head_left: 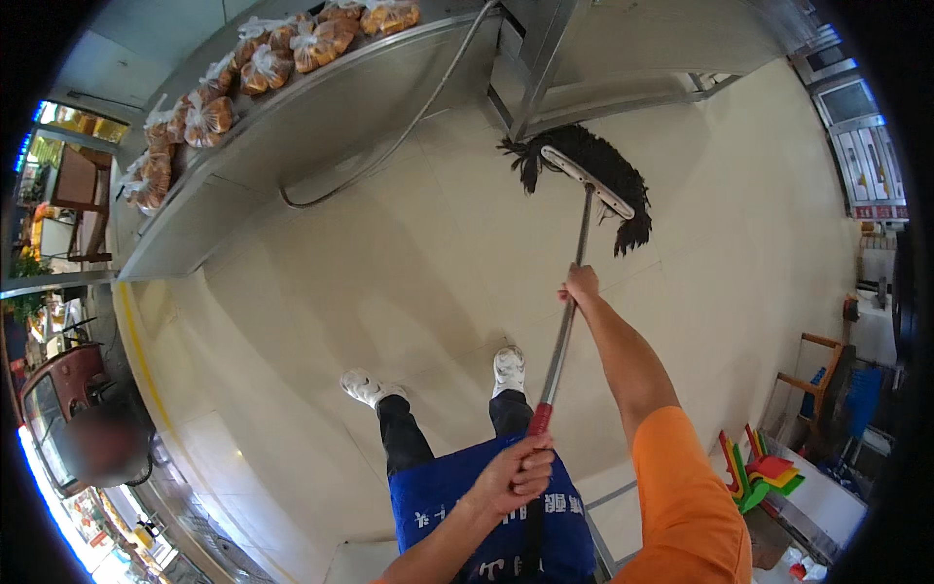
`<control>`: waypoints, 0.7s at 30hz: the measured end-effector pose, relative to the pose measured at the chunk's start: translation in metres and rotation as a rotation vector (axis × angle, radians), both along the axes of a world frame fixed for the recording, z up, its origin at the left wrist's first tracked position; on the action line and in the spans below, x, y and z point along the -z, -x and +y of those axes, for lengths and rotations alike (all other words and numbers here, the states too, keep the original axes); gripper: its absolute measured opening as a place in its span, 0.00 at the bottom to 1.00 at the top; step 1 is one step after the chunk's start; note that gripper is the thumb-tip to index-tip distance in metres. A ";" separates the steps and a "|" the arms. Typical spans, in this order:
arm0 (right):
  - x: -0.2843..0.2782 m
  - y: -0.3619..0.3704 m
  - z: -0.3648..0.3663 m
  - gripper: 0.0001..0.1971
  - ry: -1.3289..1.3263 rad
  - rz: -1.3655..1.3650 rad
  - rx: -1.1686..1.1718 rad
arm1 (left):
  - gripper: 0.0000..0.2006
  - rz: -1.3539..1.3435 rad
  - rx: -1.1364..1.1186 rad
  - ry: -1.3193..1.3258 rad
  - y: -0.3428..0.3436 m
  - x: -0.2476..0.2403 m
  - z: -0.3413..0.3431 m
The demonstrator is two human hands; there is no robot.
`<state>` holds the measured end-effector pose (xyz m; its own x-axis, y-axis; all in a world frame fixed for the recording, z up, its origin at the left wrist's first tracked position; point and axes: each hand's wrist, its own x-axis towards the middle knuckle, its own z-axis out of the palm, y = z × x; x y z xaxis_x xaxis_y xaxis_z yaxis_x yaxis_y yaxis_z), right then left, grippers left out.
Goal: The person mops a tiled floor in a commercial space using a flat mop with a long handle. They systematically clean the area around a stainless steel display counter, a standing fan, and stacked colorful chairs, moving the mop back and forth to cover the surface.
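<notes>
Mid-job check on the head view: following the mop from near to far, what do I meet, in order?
Left hand → red grip → right hand, closed around the grey pole → black mop head → metal table leg.

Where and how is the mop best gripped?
Likely two-handed on the slim pole, from its near end: left hand by the red grip, right hand farther along. The pole runs straight back from the wide mop head on the floor.
</notes>
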<state>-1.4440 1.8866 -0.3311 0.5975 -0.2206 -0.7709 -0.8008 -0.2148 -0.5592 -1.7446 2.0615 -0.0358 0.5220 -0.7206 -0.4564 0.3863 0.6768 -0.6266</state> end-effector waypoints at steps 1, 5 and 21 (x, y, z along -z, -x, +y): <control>0.006 0.006 0.010 0.15 0.156 -0.031 -0.147 | 0.07 0.021 -0.025 -0.003 0.006 0.003 0.018; 0.003 0.082 0.112 0.08 0.807 -0.316 -1.124 | 0.08 0.162 -0.050 -0.059 0.067 -0.016 0.128; -0.003 0.036 0.362 0.09 0.765 -0.160 -1.607 | 0.05 0.289 -0.130 -0.112 0.061 -0.008 0.288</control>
<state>-1.4797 2.2485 -0.3285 0.6159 0.3509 -0.7054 0.4827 -0.8757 -0.0142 -1.8054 2.3500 -0.0273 0.4434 -0.5936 -0.6716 0.1096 0.7796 -0.6166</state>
